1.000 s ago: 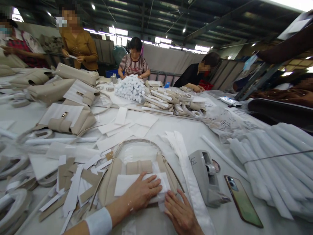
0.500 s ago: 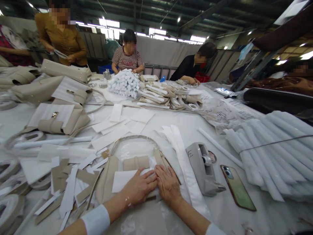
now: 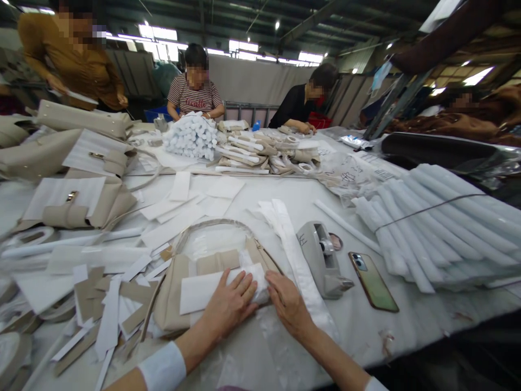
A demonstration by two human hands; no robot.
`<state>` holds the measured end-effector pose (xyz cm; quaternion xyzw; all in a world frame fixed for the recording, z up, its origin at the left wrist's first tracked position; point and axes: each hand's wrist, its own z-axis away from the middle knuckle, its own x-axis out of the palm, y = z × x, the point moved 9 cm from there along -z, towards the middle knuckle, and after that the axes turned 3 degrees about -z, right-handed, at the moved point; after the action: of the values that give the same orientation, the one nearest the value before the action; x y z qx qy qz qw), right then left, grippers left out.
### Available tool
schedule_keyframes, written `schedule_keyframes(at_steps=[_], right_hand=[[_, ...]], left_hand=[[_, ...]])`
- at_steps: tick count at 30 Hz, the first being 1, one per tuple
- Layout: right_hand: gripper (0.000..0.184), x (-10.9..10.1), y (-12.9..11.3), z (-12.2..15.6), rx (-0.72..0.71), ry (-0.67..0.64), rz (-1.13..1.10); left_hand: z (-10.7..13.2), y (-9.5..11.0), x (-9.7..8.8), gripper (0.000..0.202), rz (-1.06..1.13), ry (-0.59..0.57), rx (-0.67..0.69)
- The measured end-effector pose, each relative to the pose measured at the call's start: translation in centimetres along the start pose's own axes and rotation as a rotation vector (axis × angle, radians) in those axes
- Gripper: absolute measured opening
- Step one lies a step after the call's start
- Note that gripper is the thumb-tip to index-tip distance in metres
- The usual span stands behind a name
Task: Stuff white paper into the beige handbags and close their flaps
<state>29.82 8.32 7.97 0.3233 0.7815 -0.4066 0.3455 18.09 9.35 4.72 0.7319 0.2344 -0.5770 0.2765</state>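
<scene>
A beige handbag [image 3: 167, 303] lies flat on the table in front of me, its strap [image 3: 228, 221] arched away at the back. Over its front is a white wrapping sheet [image 3: 194, 296], partly covered by my hands. My left hand [image 3: 231, 301] rests on this sheet with fingers stretched out and holds nothing. At the bag's right side, my right hand [image 3: 290, 304] touches the edge with its fingertips, fingers extended and slightly bent. What lies beneath those fingertips is hidden. Thin clear plastic [image 3: 248, 353] spreads under and in front of the bag.
Right of the bag are a white strip [image 3: 291, 244], a grey tape dispenser [image 3: 330, 274], a phone [image 3: 372, 282] and a bundle of foam rods [image 3: 439, 228]. Card scraps [image 3: 109, 304] and wrapped handbags [image 3: 75, 203] crowd the left. Several people work across the table.
My hands have moved apart; the right has shifted off the sheet to the bag's right side. More white wrapping shows between them. The whole view has swung slightly right.
</scene>
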Motion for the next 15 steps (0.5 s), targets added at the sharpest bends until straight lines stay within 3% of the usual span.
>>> schedule_keyframes(at_steps=[2,4,8,12,15], right_hand=[[0.023,-2.1,0.8,2.9,0.143,0.037,-0.035],[0.021,-2.7,1.3,6.2,0.3,0.024,-0.024],[0.02,-0.8,1.0,11.1,0.497,-0.049,0.09],[0.014,1.3,1.0,12.0,0.598,-0.141,0.095],[0.02,1.4,1.3,11.5,0.655,-0.156,-0.047]], left_hand=[[0.2,-0.1,0.1,0.043,-0.001,-0.012,0.009],[0.3,-0.2,0.2,0.043,-0.004,-0.031,0.017],[0.4,-0.1,0.3,0.043,-0.039,-0.034,0.02],[0.5,0.1,0.1,0.044,-0.085,0.005,0.017],[0.5,0.1,0.1,0.045,-0.118,0.026,0.016]])
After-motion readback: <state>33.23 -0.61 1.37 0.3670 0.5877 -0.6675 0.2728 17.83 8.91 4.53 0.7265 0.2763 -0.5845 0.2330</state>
